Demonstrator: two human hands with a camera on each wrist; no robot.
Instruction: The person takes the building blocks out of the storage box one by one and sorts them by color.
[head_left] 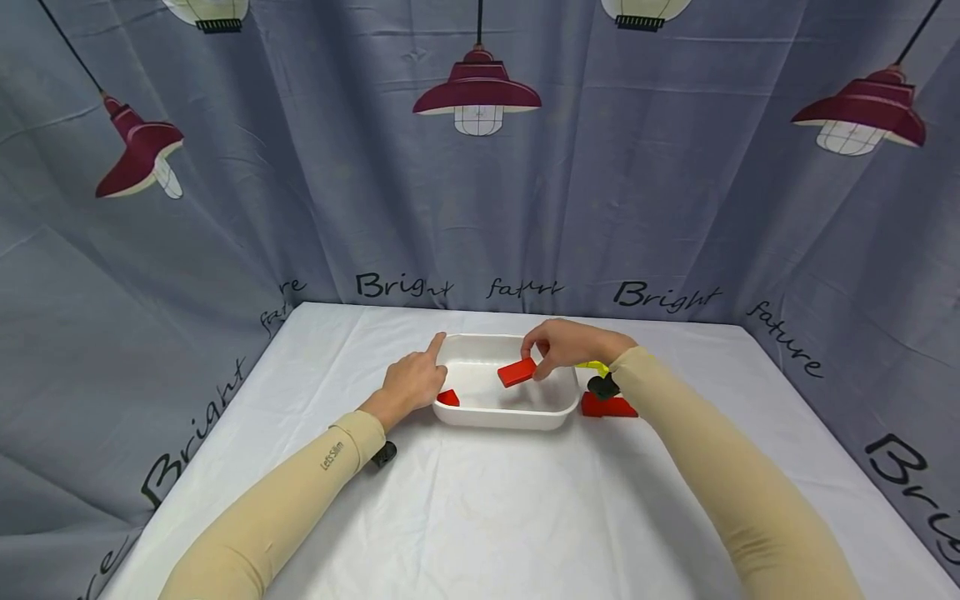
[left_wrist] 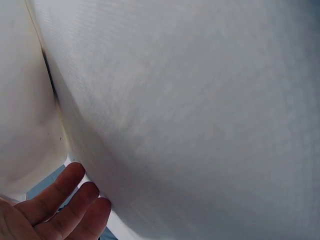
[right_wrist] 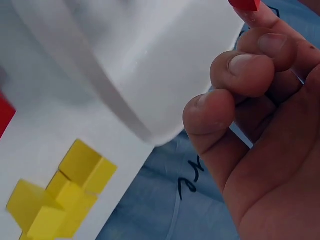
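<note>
A white rectangular tub (head_left: 501,418) sits on the table. My left hand (head_left: 408,383) holds it at the left rim, index finger stretched along the edge. The left wrist view shows three of that hand's fingers (left_wrist: 65,195) low beside the tub's outer wall. My right hand (head_left: 562,342) pinches a red rectangular block (head_left: 517,372) above the tub's interior. Only a corner of this block (right_wrist: 245,4) shows in the right wrist view, at the top edge. A small red triangular block (head_left: 448,397) lies inside the tub, near its left wall.
Right of the tub, a red block (head_left: 609,407) lies on the white cloth, partly behind the right wrist's dark camera (head_left: 602,386). Yellow blocks (right_wrist: 65,195) sit close to the tub's right side. A grey printed curtain (head_left: 480,217) hangs behind the table.
</note>
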